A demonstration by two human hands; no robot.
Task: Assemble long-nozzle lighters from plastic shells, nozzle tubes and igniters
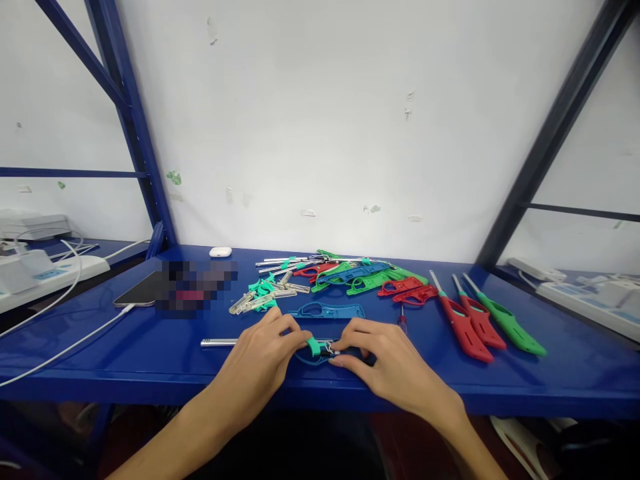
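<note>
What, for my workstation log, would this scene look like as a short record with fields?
Surface: blue table
Left hand: left hand, fingertips at a teal piece
Right hand: right hand, fingertips at thin wires
Left of hands: metal tube pointing left
Behind hands: blue shell; farther back, red shells, green shells, clear parts
Tool: small screwdriver, beyond the right hand
Right side: two red lighters, one green lighter
Left side: phone, white cable

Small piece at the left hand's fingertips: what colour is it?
The small piece is turquoise green, seen in the head view.
</note>
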